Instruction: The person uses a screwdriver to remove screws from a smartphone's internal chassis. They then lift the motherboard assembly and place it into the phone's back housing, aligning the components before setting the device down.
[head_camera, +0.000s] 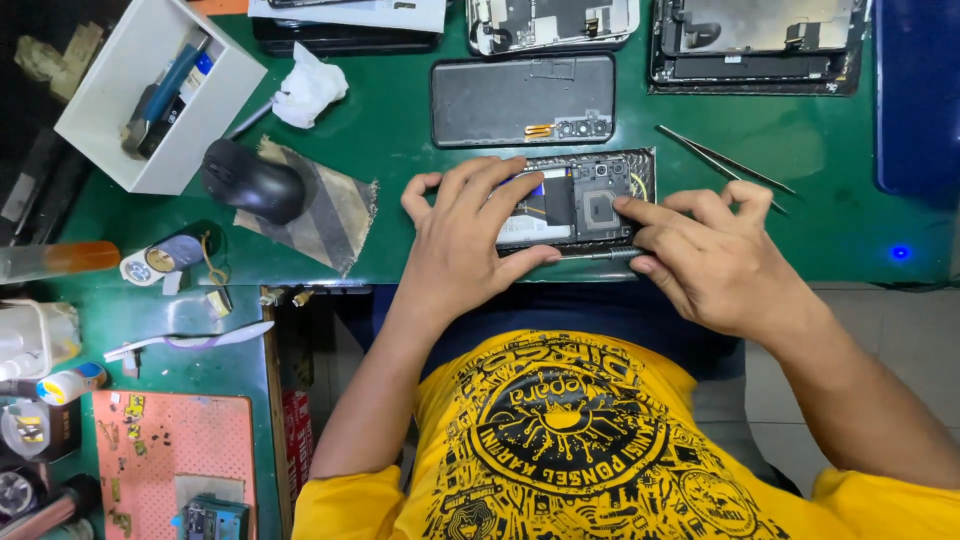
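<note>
Opened phone (578, 203), its back cover off and the board and camera module bare, lies at the near edge of the green mat (420, 180), and everything else I place from it. My left hand (470, 235) lies flat over its left half, fingers spread and pressing it down, thumb hooked along its near edge. My right hand (715, 250) comes in from its right side, fingers drawn together with the forefinger tip on the board by the camera module; a thin metal tool (600, 254) lies along the phone's near edge by that hand's thumb, and I cannot tell whether I am pinching it. The inside is exposed, so as I judge it the opening is done while the work on the board is under way and closing up remains. Just beyond the phone lies a dark back cover (522, 100) with a small orange flex on it. To the right of the phone, tweezers (725, 165) rest on the mat, apart from my hand. To the left sit a black mouse (255, 180) on a striped cloth, then a crumpled tissue (308, 88) and a white box (160, 90) of tools. Farthest beyond the phone, more opened phones (755, 45) line the mat's far edge.
</note>
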